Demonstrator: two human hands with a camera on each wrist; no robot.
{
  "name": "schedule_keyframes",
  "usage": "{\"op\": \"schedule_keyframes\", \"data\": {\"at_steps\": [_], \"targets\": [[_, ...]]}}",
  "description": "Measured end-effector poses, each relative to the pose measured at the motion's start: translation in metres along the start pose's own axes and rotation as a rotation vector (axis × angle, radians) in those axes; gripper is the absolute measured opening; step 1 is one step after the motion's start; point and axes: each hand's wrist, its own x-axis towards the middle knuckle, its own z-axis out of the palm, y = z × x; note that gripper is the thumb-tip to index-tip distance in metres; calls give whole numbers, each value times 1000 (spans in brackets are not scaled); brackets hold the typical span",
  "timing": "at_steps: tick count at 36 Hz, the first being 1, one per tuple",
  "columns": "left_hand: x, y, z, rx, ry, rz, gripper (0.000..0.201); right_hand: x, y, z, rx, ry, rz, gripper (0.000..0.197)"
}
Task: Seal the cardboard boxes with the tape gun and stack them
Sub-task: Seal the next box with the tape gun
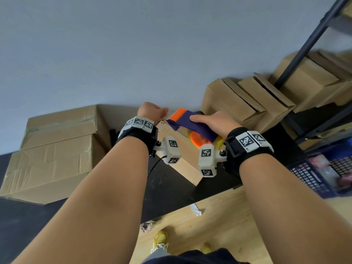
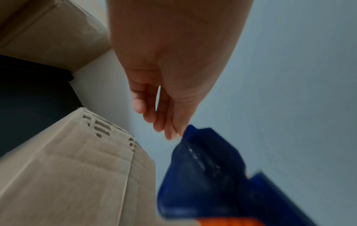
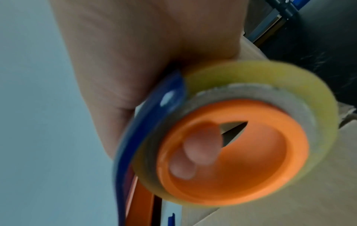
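the right hand (image 1: 215, 121) grips the tape gun (image 1: 192, 124) over the small box (image 1: 182, 159) at centre. the left hand (image 1: 150, 111), at 9 o'clock of the gun's nose, curls its fingers there; whether it pinches tape i cannot tell. taping looks underway; next likely needs the tape end pressed onto the box.

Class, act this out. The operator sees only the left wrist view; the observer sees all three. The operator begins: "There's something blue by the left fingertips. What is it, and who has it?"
Observer: It's a tape gun. The right hand holds it from above.
Operator: Is it loaded?
Observer: Yes. A yellowish tape roll sits on its orange hub, and fingertips of that hand reach inside the hub.
Operator: Are any boxes unsealed?
Observer: Several boxes with open flaps stand to the right, beside a dark shelf frame.
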Motion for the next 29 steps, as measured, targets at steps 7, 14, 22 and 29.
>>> {"op": "schedule_keyframes", "data": {"at_steps": [7, 14, 22, 29], "targets": [[14, -1, -6, 62, 102, -44, 26, 1, 12, -5, -19, 4, 29, 35], [27, -2, -3, 72, 110, -87, 28, 11, 20, -2, -56, 21, 38, 41], [35, -16, 11, 170, -1, -91, 38, 32, 34, 15, -116, 61, 65, 57], [36, -30, 23, 244, 1, -89, 41, 37, 30, 15, -118, 51, 65, 53]]}}
